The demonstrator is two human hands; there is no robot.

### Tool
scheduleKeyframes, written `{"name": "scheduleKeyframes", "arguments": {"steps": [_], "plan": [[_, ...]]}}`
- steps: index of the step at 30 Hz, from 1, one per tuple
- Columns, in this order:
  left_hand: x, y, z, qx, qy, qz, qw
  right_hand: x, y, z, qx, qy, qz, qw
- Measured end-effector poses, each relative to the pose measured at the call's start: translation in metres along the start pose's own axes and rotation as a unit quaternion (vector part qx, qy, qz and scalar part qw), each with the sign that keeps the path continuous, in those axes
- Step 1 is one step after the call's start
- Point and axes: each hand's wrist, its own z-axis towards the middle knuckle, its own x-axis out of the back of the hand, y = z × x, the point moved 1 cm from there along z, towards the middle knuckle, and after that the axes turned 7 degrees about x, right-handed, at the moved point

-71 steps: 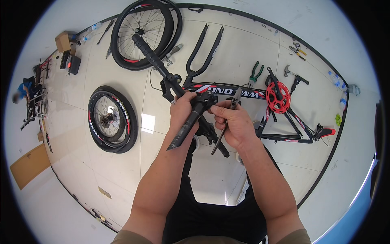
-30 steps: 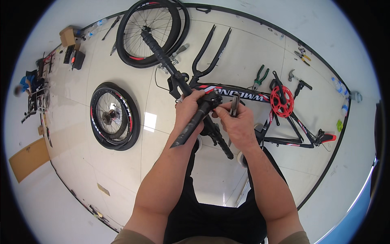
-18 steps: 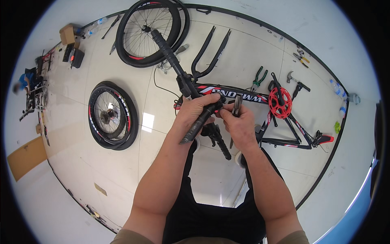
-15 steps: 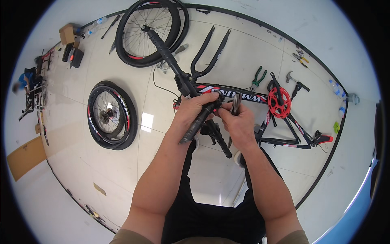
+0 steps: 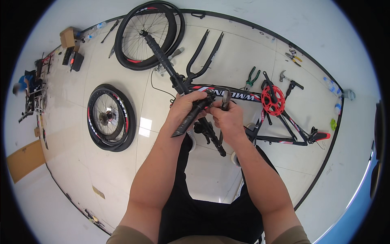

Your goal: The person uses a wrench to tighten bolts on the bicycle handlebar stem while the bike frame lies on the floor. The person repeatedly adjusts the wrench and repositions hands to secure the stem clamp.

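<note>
My left hand [image 5: 183,109] is closed around a black tube with a slanted end and a clamp head [image 5: 192,118], which looks like a bicycle seat post. My right hand [image 5: 230,121] grips a silver-headed hand tool [image 5: 226,100], its exact kind unclear, and its fingers meet at the clamp head. Small parts between the fingertips are hidden. Behind the hands, a black handlebar [image 5: 163,59] runs diagonally across the black, white and red bicycle frame [image 5: 233,93], which lies on the floor.
A fork [image 5: 198,57] points away beyond the frame. Wheels [image 5: 118,42] lie at the upper left, and more wheels [image 5: 131,122] at the left. Green-handled pliers [image 5: 252,77], a hammer [image 5: 291,76] and a red chainring [image 5: 273,100] are at the right. A person [image 5: 25,83] is at the far left.
My view has shifted slightly, so the frame and handlebar appear a little further left. Both hands keep their grips at the clamp head, and the tool in my right hand stands more upright.
</note>
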Motion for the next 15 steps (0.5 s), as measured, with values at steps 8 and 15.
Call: {"name": "scheduleKeyframes", "arguments": {"steps": [8, 15], "plan": [[0.003, -0.001, -0.012, 0.016, -0.013, 0.001, 1.000, -0.002, 0.006, -0.003, -0.057, 0.001, 0.062, 0.996], [0.005, 0.007, -0.047, 0.022, 0.048, 0.173, 0.984, -0.004, 0.008, -0.010, -0.087, 0.013, 0.049, 0.995]]}}
